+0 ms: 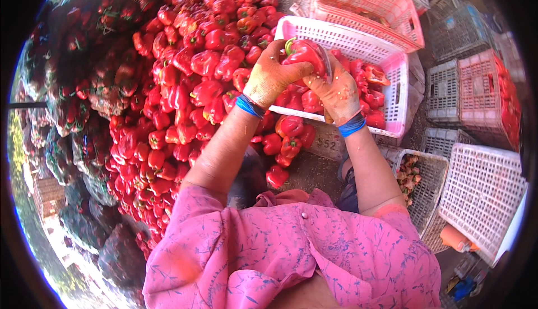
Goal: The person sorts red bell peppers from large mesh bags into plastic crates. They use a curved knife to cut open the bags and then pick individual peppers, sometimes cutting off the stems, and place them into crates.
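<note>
A whole red bell pepper (304, 52) with a green stem is held above a white and pink plastic crate (397, 93). My left hand (273, 79), in an orange glove with a blue band at the wrist, is closed around the pepper's near left side. My right hand (339, 95), gloved and banded alike, is closed on a knife (329, 67). Its thin blade stands against the pepper's right side, while the handle is hidden in my fingers. Below my hands, red pepper pieces (374, 98) lie in the crate, some of them cut open.
A large heap of red bell peppers (168, 113) spreads to the left, backed by stuffed net sacks (67, 79). A red crate (367, 14) sits beyond the white one. At right are stacked crates (476, 93), a basket with pepper cores (430, 183) and a tilted white crate (481, 191).
</note>
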Demonstrator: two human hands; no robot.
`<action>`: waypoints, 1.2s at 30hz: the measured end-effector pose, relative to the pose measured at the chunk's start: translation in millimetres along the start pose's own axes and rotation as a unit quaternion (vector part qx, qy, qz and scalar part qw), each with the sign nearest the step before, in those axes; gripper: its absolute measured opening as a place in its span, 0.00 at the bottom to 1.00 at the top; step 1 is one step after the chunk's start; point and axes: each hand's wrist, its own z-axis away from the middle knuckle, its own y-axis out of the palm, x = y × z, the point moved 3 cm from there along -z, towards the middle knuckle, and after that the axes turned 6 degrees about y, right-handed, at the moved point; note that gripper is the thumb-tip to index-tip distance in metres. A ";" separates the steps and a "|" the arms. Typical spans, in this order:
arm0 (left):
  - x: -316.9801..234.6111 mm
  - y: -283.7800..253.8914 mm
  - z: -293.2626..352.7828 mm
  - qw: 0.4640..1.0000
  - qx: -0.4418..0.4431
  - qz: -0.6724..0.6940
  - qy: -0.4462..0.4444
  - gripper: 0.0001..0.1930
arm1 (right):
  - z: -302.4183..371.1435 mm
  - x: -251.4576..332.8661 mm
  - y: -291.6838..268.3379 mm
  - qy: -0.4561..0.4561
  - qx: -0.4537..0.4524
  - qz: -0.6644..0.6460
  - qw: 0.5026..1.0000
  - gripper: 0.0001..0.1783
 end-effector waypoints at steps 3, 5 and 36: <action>-16.5 29.1 -1.6 0.995 0.016 0.097 0.032 0.31 | 12.9 9.5 -30.7 0.235 0.006 -0.140 0.962 0.27; -7.5 40.9 -6.1 0.993 -0.007 0.078 0.083 0.28 | 15.8 8.8 -40.6 0.212 -0.003 -0.161 0.964 0.26; 17.2 39.1 -21.1 0.972 -0.108 0.187 0.096 0.21 | 39.2 -44.7 -21.0 0.119 0.143 0.359 0.915 0.20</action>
